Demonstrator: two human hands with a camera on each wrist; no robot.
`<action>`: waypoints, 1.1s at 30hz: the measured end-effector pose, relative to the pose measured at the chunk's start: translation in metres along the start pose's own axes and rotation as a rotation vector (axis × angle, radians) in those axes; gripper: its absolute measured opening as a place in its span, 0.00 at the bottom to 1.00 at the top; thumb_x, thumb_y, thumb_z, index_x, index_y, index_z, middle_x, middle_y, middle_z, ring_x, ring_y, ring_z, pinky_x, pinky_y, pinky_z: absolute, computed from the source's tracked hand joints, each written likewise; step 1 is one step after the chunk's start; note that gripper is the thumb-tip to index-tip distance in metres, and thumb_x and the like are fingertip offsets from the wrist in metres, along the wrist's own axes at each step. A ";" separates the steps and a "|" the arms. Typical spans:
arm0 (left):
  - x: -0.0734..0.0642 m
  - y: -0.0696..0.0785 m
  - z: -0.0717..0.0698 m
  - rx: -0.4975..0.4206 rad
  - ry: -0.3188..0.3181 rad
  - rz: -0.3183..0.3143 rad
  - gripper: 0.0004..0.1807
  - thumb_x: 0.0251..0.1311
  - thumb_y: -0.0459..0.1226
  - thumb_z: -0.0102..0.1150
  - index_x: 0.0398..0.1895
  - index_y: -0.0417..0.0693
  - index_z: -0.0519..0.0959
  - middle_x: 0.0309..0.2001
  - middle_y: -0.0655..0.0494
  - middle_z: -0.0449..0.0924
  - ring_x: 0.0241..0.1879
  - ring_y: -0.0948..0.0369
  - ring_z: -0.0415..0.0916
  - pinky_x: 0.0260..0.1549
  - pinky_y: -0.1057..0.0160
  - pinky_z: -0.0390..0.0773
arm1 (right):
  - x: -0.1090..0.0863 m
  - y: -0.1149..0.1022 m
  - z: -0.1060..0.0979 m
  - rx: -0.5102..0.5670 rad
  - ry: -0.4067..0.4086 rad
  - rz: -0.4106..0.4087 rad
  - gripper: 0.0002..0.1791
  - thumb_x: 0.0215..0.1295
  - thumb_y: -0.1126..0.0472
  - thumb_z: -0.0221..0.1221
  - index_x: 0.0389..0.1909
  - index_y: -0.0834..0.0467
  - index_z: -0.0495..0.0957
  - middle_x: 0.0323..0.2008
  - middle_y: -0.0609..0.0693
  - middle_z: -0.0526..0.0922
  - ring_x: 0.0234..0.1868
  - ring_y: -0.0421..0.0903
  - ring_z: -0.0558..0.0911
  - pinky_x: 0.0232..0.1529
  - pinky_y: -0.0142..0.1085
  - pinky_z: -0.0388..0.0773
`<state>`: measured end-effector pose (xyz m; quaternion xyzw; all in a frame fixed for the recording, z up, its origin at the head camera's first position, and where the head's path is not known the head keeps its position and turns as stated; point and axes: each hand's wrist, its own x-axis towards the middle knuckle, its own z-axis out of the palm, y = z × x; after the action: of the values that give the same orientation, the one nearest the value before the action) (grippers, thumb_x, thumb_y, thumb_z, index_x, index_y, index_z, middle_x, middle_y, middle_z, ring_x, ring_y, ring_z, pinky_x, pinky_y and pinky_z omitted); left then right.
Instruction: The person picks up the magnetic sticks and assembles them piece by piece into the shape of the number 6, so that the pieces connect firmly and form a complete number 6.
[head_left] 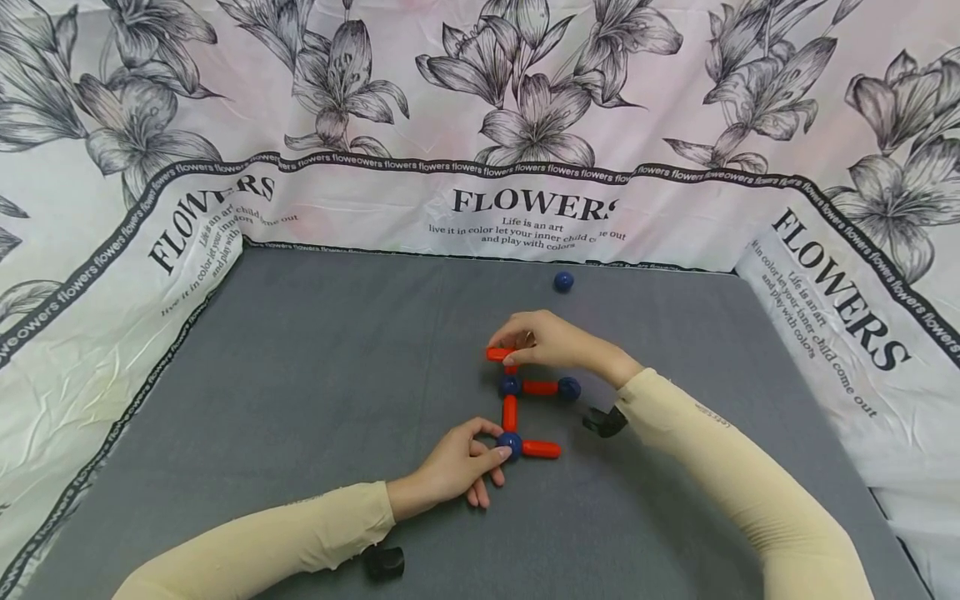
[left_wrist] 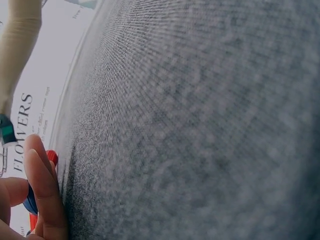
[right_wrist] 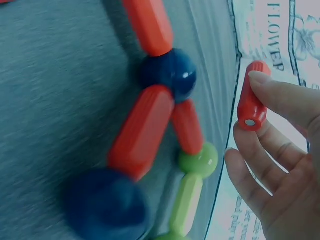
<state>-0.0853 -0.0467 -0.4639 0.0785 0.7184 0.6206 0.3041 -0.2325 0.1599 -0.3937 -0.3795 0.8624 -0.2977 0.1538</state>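
Note:
My left hand point(head_left: 457, 462) pinches a blue ball point(head_left: 510, 447) between thumb and fingers at the near end of a magnetic stick-and-ball build. Red rods point(head_left: 510, 413) run from that ball to a middle blue ball point(head_left: 510, 386) and out to the right. From the middle ball, another red rod point(right_wrist: 142, 132) leads to a blue ball point(right_wrist: 105, 205). A further one reaches a green ball point(right_wrist: 198, 160) with a green rod point(right_wrist: 185, 205), both hidden behind the hand in the head view. My right hand point(head_left: 551, 337) holds a loose red rod point(right_wrist: 253, 97), its silver end showing, above the build.
A loose blue ball point(head_left: 563, 282) lies near the back of the grey tabletop point(head_left: 337, 358). A white flower-printed cloth point(head_left: 525, 200) hangs along the back and sides. Dark wrist-worn pieces sit under both forearms.

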 end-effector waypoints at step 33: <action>0.081 0.071 -0.019 0.518 0.000 0.444 0.10 0.65 0.37 0.63 0.47 0.44 0.83 0.45 0.54 0.86 0.40 0.63 0.81 0.42 0.71 0.80 | -0.120 -0.001 0.020 0.379 0.305 0.541 0.18 0.63 0.57 0.67 0.51 0.59 0.81 0.36 0.53 0.88 0.34 0.45 0.85 0.38 0.40 0.83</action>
<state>-0.1792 -0.0074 -0.4243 0.3075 0.8176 0.4687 0.1316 -0.1417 0.2410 -0.4036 -0.0534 0.8741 -0.4540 0.1642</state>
